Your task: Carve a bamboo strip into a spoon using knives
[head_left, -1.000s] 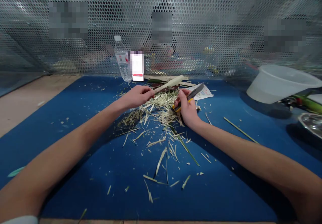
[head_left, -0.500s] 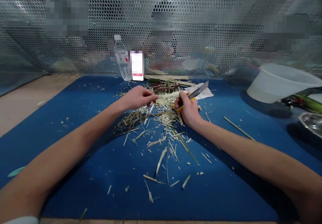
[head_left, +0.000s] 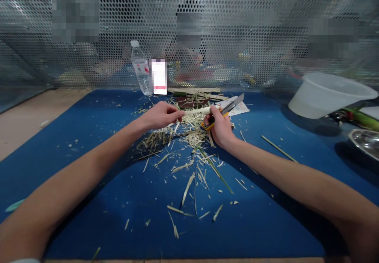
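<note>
Between my hands a pale, peeled stick [head_left: 196,112] lies nearly level above a heap of shavings [head_left: 194,137]. My left hand [head_left: 162,115] pinches its left end between thumb and fingertips. Closed around a yellow and black utility knife [head_left: 231,107], my right hand [head_left: 222,128] also has its thumb on the right end of the stick. The knife's blade is out and points up and to the right, away from the stick. My right palm hides part of the knife's handle.
Loose plant strips lie over the blue mat [head_left: 142,223]. Behind them a water bottle [head_left: 140,71] and a lit phone [head_left: 160,77] lean at a perforated metal screen [head_left: 222,2]. Printed paper [head_left: 241,108] lies beyond my right hand. Rightward stand a white plastic tub [head_left: 314,97] and a metal bowl [head_left: 365,142].
The whole view has shifted slightly, so everything sits a little further left. Both hands keep the same hold on the stick and the knife.
</note>
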The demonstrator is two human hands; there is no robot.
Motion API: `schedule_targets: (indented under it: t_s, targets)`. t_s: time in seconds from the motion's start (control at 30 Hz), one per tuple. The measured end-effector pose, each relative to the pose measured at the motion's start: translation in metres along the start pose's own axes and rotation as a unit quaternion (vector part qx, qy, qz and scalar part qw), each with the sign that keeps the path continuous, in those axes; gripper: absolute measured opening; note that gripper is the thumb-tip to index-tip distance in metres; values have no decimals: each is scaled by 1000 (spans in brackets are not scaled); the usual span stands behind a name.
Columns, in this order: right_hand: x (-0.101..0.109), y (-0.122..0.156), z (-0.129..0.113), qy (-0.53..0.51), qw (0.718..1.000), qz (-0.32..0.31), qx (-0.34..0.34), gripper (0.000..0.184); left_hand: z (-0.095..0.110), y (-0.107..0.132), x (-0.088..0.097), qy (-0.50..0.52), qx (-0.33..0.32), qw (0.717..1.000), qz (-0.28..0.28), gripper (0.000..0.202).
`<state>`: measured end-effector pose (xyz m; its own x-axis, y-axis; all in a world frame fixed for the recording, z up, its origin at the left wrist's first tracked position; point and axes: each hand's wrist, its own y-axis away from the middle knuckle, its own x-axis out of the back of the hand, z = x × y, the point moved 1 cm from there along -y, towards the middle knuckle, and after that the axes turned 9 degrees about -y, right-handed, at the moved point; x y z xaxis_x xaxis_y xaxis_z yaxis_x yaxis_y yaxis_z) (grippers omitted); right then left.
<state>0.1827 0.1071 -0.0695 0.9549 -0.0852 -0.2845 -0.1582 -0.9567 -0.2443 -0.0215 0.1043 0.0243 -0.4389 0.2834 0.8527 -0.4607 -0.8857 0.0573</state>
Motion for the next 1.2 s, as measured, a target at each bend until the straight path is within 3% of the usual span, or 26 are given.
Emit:
schedule_targets:
  t_s: [0.17, 0.37, 0.63, 0.83, 1.03, 1.2]
  targets:
    - [-3, 2, -4, -39, 999, 20, -11, 35, 4, 3, -1, -39, -36, 998, 18, 42]
    - [-4, 3, -6, -39, 999, -2, 4, 36, -1, 1, -4, -75, -61, 995, 34, 39]
    - [-7, 10, -11, 56, 993, -100, 18, 38, 6, 3, -9, -83, -95, 991, 41, 42]
    - [-9, 18, -21, 137, 978, -147, 49, 45, 16, 11, -17, -196, -156, 966, 68, 48]
    - [-10, 21, -24, 132, 977, -163, 48, 41, 13, 10, -19, -288, -130, 946, 72, 46]
    - [-10, 21, -24, 128, 982, -127, 54, 39, 8, 5, -13, -261, -111, 956, 79, 35]
